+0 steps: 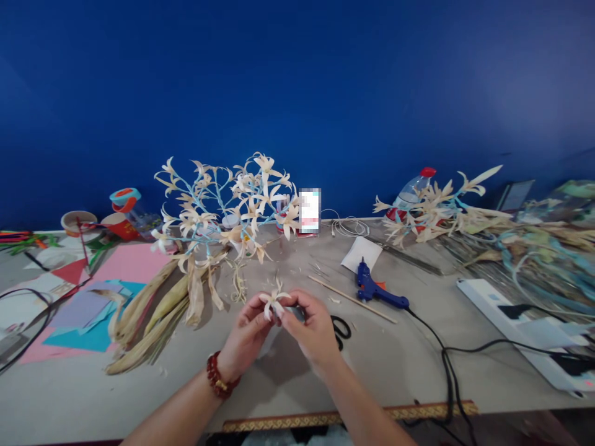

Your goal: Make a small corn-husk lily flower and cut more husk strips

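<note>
Between my fingertips, above the middle of the table, is a small cream flower point(274, 301) with narrow, curled petals. My left hand point(247, 331) pinches it from the left, a red bead bracelet on the wrist. From the other side my right hand point(309, 325) closes thumb and fingers on the same flower. Black scissors point(343, 328) lie just right of my right hand, partly hidden by it. Behind my hands stands a bunch of similar cream flowers point(264, 192) on pale blue stems. Dried corn husks point(155, 322) lie to the left.
A blue glue gun point(379, 288) rests on the right near a wooden stick point(351, 298), its cord running to a white power strip point(515, 334). More flowers point(441, 207) stand by a clear bottle point(411, 192). Coloured paper point(134, 263) covers the left side. A phone point(309, 210) stands at the back.
</note>
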`<action>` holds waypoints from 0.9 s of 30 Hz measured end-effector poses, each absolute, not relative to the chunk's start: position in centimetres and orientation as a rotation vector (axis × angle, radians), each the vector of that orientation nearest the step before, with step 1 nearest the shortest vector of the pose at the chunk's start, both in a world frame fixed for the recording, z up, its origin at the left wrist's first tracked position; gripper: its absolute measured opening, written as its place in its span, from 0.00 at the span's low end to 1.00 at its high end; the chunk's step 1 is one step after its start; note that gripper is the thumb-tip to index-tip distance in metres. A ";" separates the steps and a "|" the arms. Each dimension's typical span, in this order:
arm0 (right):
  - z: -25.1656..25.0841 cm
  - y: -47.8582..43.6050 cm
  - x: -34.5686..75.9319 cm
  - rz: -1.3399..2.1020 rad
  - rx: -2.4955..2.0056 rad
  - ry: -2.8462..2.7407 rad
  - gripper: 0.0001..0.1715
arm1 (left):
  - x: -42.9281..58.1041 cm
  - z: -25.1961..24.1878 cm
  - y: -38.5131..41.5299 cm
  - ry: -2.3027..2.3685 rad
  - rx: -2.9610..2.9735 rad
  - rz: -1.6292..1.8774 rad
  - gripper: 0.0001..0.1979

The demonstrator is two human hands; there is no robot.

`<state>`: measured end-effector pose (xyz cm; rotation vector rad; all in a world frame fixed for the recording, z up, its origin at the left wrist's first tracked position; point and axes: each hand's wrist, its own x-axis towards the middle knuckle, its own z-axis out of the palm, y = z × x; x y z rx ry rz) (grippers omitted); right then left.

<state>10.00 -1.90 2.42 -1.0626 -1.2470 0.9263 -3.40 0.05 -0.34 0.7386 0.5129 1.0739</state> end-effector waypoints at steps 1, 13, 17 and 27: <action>2.5 -1.9 10.1 0.851 -1.096 -1.297 0.04 | -3.4 -0.2 0.1 0.540 0.759 1.098 0.08; 2.4 -2.5 9.9 0.460 -1.253 -1.566 0.04 | -3.5 -0.3 0.1 0.615 0.777 1.165 0.07; 2.7 -2.6 9.9 0.541 -1.215 -1.536 0.04 | -3.5 -0.6 0.1 0.620 0.714 1.179 0.09; 2.5 -2.7 10.2 0.769 -1.172 -1.432 0.04 | -3.5 -0.9 0.2 0.555 0.680 1.141 0.07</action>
